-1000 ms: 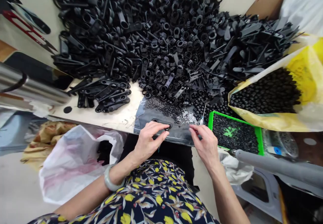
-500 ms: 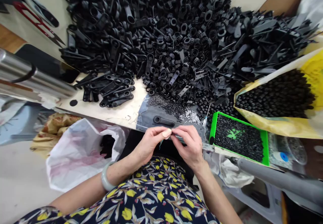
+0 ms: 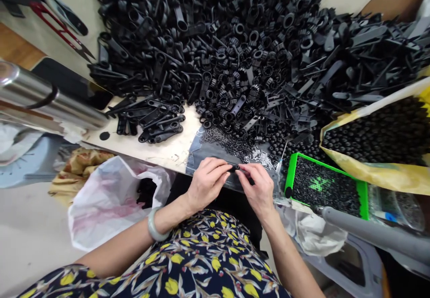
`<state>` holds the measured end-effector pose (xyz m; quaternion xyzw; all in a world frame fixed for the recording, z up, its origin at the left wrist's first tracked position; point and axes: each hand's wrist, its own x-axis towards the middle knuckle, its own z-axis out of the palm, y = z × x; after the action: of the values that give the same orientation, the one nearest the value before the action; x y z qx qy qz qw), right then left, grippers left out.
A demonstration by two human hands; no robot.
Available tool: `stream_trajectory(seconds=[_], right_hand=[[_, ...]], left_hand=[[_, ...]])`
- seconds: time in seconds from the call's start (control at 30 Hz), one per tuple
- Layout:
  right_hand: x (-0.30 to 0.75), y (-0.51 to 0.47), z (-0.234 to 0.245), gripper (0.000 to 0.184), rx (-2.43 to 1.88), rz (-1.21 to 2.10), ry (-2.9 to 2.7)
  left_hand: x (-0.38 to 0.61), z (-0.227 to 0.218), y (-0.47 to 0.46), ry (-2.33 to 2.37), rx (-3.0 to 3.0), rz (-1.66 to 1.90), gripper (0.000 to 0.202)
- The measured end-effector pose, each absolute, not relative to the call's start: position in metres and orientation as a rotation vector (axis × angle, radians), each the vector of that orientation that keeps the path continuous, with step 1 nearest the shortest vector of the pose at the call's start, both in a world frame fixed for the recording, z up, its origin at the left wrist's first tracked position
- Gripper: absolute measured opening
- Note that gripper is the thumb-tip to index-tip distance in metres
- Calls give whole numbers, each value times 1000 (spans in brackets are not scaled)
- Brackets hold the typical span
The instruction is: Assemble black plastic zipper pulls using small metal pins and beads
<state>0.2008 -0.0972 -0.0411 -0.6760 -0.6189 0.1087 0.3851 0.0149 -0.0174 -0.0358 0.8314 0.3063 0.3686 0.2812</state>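
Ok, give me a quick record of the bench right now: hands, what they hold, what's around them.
left hand: pinches black part over dark mat
right hand: fingertips on the same part
behind: silver pins, pile of black pieces
right side: green tray, yellow bag of black pellets
left side: white bag below table edge

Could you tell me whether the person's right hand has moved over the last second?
Yes. The right hand has shifted left, away from the green tray, and now meets the left hand on a small black part.
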Motion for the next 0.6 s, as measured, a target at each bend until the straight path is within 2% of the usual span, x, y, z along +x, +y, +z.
stream_trajectory(seconds=[0.17,0.4,0.6], right_hand=[[201,-96,-35,13,-1727,336,-1569],[197,-94,-27,9,-1744,429,-1513],[193,-96,-36,11,-1728,324,-1543]], left_hand=[[26,-52,-6,748,2360,926,20],[28,-51,-6,774,2215,891,19],[32,-47,-6,822,2156,886,13]])
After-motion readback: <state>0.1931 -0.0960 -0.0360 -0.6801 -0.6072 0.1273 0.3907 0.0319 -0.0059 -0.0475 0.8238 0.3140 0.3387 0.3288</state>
